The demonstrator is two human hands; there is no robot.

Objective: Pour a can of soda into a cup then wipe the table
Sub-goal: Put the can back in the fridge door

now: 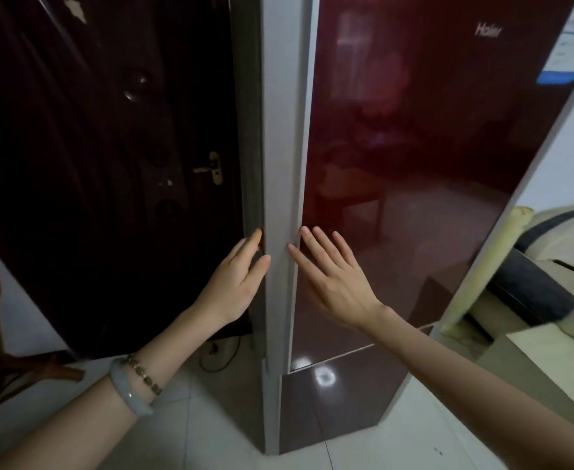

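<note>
Head view, nearest first: the left hand (236, 283), on a wrist wearing a pale bangle (127, 390) and a beaded bracelet (144, 374), has its fingers curled round the grey side edge of the fridge (278, 164), thumb lying on the front of that edge — a loose hook, closed on nothing it can carry. Just beside it the right hand (334, 283) is spread flat, fingers apart, its palm on or just off the dark red fridge door (431, 147); it holds nothing. No soda can, cup or cloth shows anywhere, so the can is presumably behind that door. The risks, as I judge them: fingertips caught in the seam if the door swings while they stay hooked there — or a hard tug on the seal rocking whatever stands inside. Beyond, left, is a dark door with a brass handle (212, 169).
</note>
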